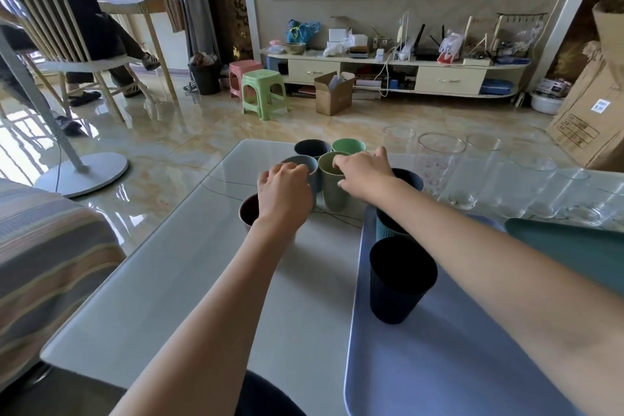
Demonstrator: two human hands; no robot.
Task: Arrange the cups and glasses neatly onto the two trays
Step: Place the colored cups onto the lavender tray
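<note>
Several coloured cups stand grouped at the table's far edge. My left hand (285, 194) wraps around a grey-blue cup (309, 165). My right hand (363, 172) grips the rim of an olive-green cup (332, 191) beside it. Behind them stand a dark grey cup (312, 148) and a light green cup (348, 145). A maroon cup (249, 211) sits by my left wrist. On the blue tray (472, 348) stand a dark navy cup (400, 280) and a teal ribbed cup (391, 226), partly hidden by my right arm. Clear glasses (442, 165) stand at the far right.
A dark green tray (567, 240) lies right of the blue one, by the glasses. A thin dark cable (229, 184) runs across the white table (189, 280). A striped sofa cushion is at left. A seated person, stools and a cardboard box are on the floor beyond.
</note>
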